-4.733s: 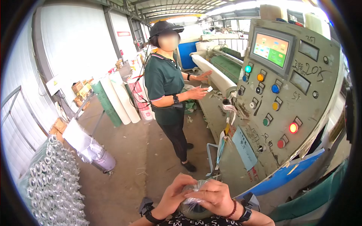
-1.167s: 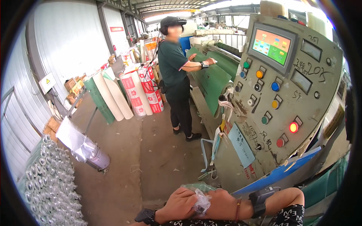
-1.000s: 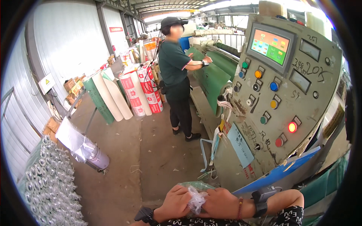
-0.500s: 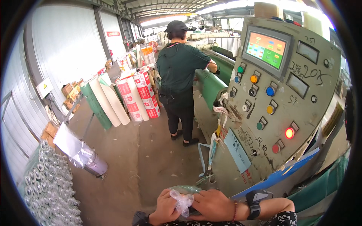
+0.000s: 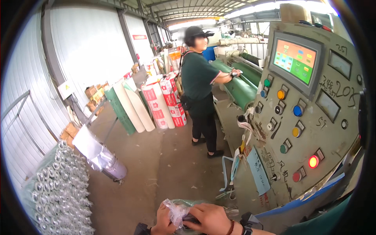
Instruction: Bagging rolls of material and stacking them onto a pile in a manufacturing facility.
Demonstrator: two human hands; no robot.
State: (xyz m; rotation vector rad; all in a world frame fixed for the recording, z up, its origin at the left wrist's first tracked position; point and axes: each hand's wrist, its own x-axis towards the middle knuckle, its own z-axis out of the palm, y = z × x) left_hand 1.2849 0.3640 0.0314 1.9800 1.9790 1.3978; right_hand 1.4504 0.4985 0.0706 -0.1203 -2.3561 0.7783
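At the lower edge, crumpled clear plastic film [image 5: 177, 213] bunches up between my two hands. It sits at the end of a green, film-covered roll [image 5: 188, 202], most of which my hands and the picture's edge hide. My left hand [image 5: 161, 220] is closed on the left side of the film. From the right, my right hand [image 5: 213, 218] lies over the roll's end, its fingers bent and closed against the film beside a dark spot. Its fingertips are partly hidden.
A control cabinet [image 5: 256, 137] with a lit screen stands close on my right. Ahead, a person [image 5: 199, 82] works at a machine's green roller [image 5: 235, 88]. Upright rolls [image 5: 135, 105] stand behind. Stacked film-wrapped rolls [image 5: 62, 192] and a purplish wrapped cylinder [image 5: 111, 164] are left.
My view has swung, shifting the surroundings rightward and my hands slightly left and down. The person ahead has turned more to the right, with a forearm now visible over the roller.
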